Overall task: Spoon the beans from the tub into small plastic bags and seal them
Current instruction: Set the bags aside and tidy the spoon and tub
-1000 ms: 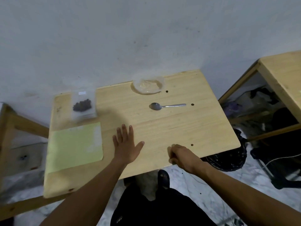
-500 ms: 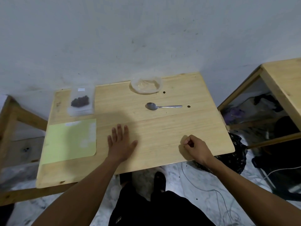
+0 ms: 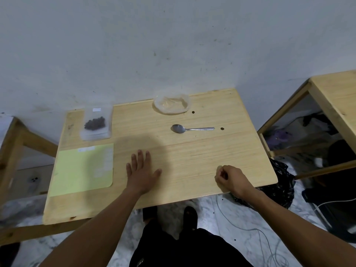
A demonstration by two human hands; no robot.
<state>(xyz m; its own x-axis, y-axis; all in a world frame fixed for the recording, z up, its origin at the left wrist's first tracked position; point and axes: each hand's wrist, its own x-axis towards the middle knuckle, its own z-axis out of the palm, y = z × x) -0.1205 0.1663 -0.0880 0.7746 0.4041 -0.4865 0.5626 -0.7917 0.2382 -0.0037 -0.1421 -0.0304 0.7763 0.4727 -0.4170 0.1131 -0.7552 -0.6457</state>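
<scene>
Beans point(image 3: 95, 123) bagged on wooden table point(image 3: 212, 155)

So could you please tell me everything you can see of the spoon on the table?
The spoon is plain silver metal with an oval bowl and a slim handle. It lies flat on the wooden table, bowl towards the person's left and handle towards the right, just nearer the person than the clear plastic tub. Its bowl looks empty. Neither hand touches it; only the table does.

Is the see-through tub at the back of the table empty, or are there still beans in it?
It looks empty. The tub shows only clear plastic with pale table through it, no dark beans. The beans sit in the small bag at the table's far left.
</scene>
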